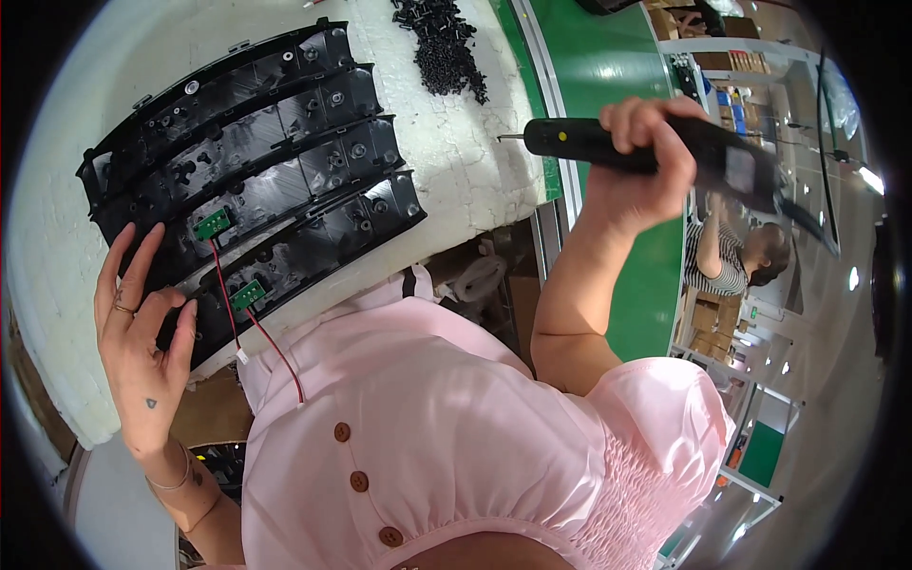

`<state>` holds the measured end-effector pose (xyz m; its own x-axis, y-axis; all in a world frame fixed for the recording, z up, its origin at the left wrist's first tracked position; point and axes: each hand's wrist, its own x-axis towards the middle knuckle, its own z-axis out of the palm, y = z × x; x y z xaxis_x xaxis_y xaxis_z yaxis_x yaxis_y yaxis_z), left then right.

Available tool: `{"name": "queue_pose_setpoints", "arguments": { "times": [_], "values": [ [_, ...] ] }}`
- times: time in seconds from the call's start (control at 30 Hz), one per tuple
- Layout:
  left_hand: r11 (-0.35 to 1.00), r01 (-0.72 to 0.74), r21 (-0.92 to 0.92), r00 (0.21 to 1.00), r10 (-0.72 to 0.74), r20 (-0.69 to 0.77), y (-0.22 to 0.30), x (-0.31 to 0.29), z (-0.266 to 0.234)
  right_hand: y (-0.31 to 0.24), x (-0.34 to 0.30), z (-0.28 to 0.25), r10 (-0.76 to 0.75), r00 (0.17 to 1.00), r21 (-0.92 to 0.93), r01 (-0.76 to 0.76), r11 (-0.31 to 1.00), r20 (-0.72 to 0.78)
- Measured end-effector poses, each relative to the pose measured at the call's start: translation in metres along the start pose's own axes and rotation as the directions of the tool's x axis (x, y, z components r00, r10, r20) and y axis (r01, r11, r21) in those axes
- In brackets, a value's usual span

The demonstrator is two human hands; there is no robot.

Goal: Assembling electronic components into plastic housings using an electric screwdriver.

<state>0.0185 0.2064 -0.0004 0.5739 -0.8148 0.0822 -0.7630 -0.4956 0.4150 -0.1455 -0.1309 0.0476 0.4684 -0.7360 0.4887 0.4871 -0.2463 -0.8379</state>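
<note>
My right hand [654, 157] is wrapped round a black electric screwdriver [589, 142], held up over the right side of the table with its thin metal bit [510, 138] pointing left. My left hand [142, 332] rests on the left end of the nearer black curved plastic panels, fingers apart, thumb and index bent near each other. Several such panels [313, 161] lie side by side, inner faces up. One small green circuit board [214, 224] sits on a panel; another green board [249, 294] is on the nearest. Red and black wires [275, 350] run from them towards me.
A heap of small black screws [445, 57] lies at the far side of the white padded work surface [465, 180]. To the right is a green surface [622, 275] with a metal rail [560, 114]. Another person [727, 256] is farther right, near cardboard boxes [708, 328].
</note>
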Motion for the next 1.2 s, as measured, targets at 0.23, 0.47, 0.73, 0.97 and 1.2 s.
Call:
{"name": "queue_pose_setpoints", "arguments": {
  "times": [0.23, 0.47, 0.73, 0.97, 1.2],
  "values": [
    [0.988, -0.032, -0.154, 0.991, 0.011, -0.136, 0.021, 0.03, -0.03, -0.027, -0.002, 0.026, -0.158, 0.941, 0.477, -0.005, 0.879, 0.3],
    [0.746, -0.226, -0.626, 0.97, 0.111, -0.218, 0.059, 0.077, 0.006, -0.035, -0.013, 0.075, -0.104, 0.917, 0.626, -0.177, 0.759, 0.385],
    [0.807, -0.384, -0.449, 0.888, 0.19, -0.418, 0.053, 0.08, 0.02, -0.032, -0.014, 0.082, -0.104, 0.918, 0.665, -0.196, 0.721, 0.383],
    [0.834, -0.439, -0.335, 0.843, 0.254, -0.474, 0.052, 0.084, 0.017, -0.03, -0.013, 0.092, -0.12, 0.917, 0.658, -0.177, 0.732, 0.38],
    [0.844, -0.504, -0.183, 0.799, 0.375, -0.47, 0.055, 0.088, 0.016, -0.033, -0.013, 0.094, -0.226, 0.846, 0.523, -0.071, 0.849, 0.483]
  ]
}}
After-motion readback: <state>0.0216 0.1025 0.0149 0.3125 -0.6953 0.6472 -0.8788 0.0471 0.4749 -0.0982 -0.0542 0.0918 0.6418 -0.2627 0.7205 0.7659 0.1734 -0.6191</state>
